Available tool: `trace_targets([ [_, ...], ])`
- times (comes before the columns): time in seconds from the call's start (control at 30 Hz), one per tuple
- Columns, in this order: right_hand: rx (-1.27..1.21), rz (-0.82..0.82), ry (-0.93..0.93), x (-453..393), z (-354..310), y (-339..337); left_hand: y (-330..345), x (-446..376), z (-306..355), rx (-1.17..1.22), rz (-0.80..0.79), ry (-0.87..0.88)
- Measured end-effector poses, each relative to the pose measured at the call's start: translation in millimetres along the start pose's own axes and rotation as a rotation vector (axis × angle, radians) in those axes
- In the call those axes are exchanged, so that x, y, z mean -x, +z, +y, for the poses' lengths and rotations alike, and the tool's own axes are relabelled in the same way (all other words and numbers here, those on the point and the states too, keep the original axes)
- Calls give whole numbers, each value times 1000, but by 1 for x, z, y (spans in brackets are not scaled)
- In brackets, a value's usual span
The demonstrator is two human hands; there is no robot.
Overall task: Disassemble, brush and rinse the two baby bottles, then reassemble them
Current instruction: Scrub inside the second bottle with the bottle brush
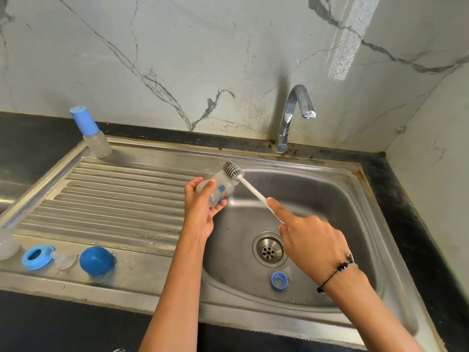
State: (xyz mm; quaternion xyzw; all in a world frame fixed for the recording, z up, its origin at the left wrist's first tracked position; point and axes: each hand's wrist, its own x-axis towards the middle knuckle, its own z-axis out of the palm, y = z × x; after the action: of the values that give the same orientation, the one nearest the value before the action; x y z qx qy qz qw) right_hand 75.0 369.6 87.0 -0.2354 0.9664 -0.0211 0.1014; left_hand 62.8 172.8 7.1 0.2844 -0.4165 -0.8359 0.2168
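blue print on bottle (218,191), unreadable

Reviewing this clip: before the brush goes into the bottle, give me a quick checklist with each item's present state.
1. Bottle held firmly by left hand: ok.
2. Right hand grips the brush handle: ok.
3. Brush head at the bottle's mouth, not yet plainly inside: ok.
4. Work held over the sink basin: ok.
5. Tap running for rinsing: not ok, no water visible.
6. Blue ring lying near the drain, clear of it: ok.
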Motion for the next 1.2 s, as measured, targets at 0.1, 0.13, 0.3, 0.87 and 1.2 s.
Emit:
trace_targets([
  [0.1, -14, -7, 11, -3, 1, -1, -1, 0, 3, -87, -40, 51],
  [0.13, -15, -3, 11, -4, 1, -2, -2, 0, 4, -120, -62, 69],
  [0.3, -3, 29, 8, -14, 0, -4, 4, 5, 5, -321, -198, 131],
  [0.87, -35, 11, 61, 13, 5, -7, -1, -2, -5, -102, -104, 129],
  [1.2, -186, 119, 96, 20, 3, 8, 2, 4, 2, 33, -218, -1],
])
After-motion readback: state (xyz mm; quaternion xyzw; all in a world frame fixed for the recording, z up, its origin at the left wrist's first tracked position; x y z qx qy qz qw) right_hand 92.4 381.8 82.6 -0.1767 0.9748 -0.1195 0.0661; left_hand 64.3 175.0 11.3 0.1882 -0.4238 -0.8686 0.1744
